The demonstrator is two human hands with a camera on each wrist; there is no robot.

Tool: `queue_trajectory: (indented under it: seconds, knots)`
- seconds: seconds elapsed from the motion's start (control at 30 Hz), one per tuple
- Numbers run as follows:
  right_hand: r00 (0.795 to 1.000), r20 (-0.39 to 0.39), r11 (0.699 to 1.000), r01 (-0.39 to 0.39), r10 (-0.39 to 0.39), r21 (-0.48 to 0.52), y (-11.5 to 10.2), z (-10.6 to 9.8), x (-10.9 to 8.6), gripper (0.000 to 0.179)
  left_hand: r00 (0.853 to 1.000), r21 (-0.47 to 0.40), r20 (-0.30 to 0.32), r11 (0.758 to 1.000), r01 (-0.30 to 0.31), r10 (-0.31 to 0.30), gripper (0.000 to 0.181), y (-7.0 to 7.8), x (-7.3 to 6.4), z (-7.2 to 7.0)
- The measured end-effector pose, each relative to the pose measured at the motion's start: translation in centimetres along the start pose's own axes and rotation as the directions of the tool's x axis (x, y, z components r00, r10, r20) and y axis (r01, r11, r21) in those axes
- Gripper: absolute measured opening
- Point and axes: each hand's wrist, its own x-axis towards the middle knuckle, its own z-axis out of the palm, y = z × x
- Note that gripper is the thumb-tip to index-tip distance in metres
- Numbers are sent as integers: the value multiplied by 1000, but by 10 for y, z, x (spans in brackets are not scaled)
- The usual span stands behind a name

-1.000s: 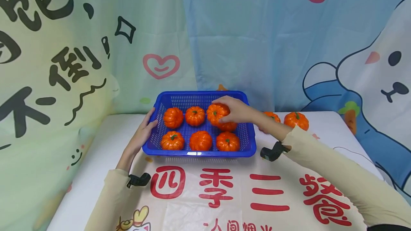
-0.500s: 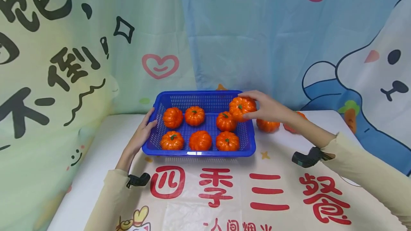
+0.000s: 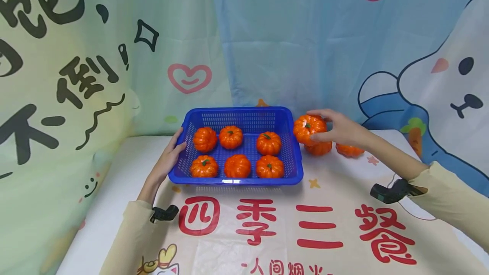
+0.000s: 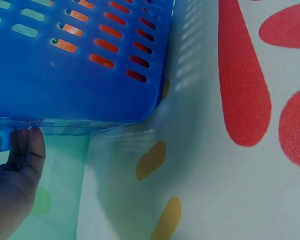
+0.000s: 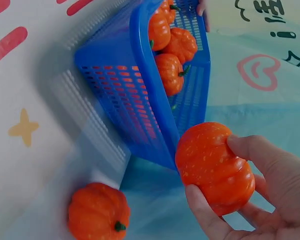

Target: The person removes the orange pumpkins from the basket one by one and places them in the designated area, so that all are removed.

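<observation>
A blue plastic basket (image 3: 235, 180) with slotted walls holds several small orange pumpkins (image 3: 237, 166). My left hand (image 3: 167, 159) grips the basket's left rim; in the left wrist view, its fingers (image 4: 36, 150) reach up to the rim. Just outside the right rim, my right hand (image 3: 341, 130) holds an orange pumpkin (image 3: 307, 129) between thumb and fingers. The right wrist view shows that pumpkin (image 5: 212, 167) level with the rim, its ribbed side facing the camera. Below it on the table sits another pumpkin (image 3: 319, 148), partly covered in the head view.
One more pumpkin (image 3: 349, 151) lies farther right, partly behind my right forearm. The white table (image 3: 118, 173) bears a printed cloth with red characters (image 3: 321, 225). A patterned curtain (image 3: 267, 46) hangs right behind the basket. A thin cable curves along the table's right side.
My right hand has carried the pumpkin from inside the basket rightward over the rim to outside it. My left hand stays on the left rim.
</observation>
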Motion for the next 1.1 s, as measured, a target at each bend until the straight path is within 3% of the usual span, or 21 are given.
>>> queue_trajectory:
  seconds: [0.2, 0.5, 0.8, 1.1]
  knots:
    - [997, -42, 998, -64, 63, -16, 21, -12, -4, 76, 1000, 0, 2, 1000, -3, 3, 61, -1, -1, 0]
    - [975, -152, 985, -169, 165, -15, 80, -41, -17, 82, 1000, -8, 5, 1000, -8, 8, 61, 0, 0, 1]
    - [918, -284, 958, -287, 276, 2, 127, -63, -28, 91, 1000, 6, 1, 1000, -11, 11, 61, 0, 0, 1]
    - [878, -334, 938, -337, 342, 74, 158, -68, -38, 96, 1000, 0, 1, 1000, -8, 8, 61, -1, 0, 1]
